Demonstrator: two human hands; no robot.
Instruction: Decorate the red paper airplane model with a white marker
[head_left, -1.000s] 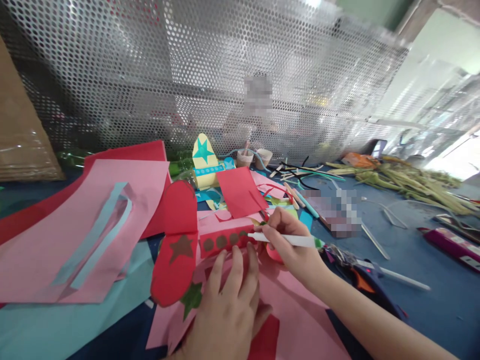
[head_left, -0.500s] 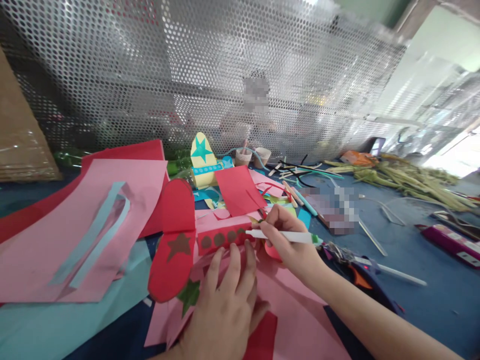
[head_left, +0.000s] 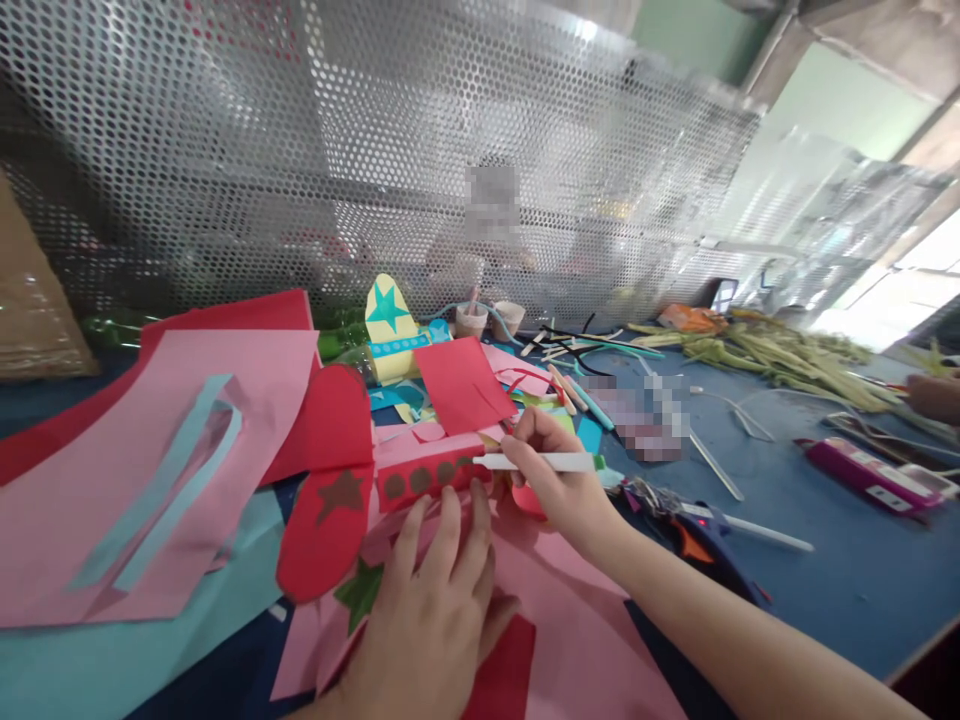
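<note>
My right hand (head_left: 559,470) pinches a white marker (head_left: 555,462) with a green end. The marker's tip meets the right end of a red paper strip (head_left: 431,470) that bears a row of dark round spots. Spread flat, my left hand (head_left: 431,600) rests its fingertips along the strip's lower edge. To the left of the strip is a red rounded paper piece (head_left: 326,540) with a dark star on it. A green star (head_left: 360,593) lies beside my left hand, on pink paper (head_left: 592,640).
Pink sheets (head_left: 247,400) and light blue paper (head_left: 210,640) lie at left. A yellow paper piece (head_left: 386,305) with a blue star stands behind. At right are a glue gun (head_left: 694,540), a purple box-like object (head_left: 870,475) and dried stalks (head_left: 772,355). Another person's hand (head_left: 934,395) shows at the right edge.
The view has turned slightly right, so everything sits further left. Another person's hand has come into view at the right. My hands keep nearly the same pose, the marker still on the strip.
</note>
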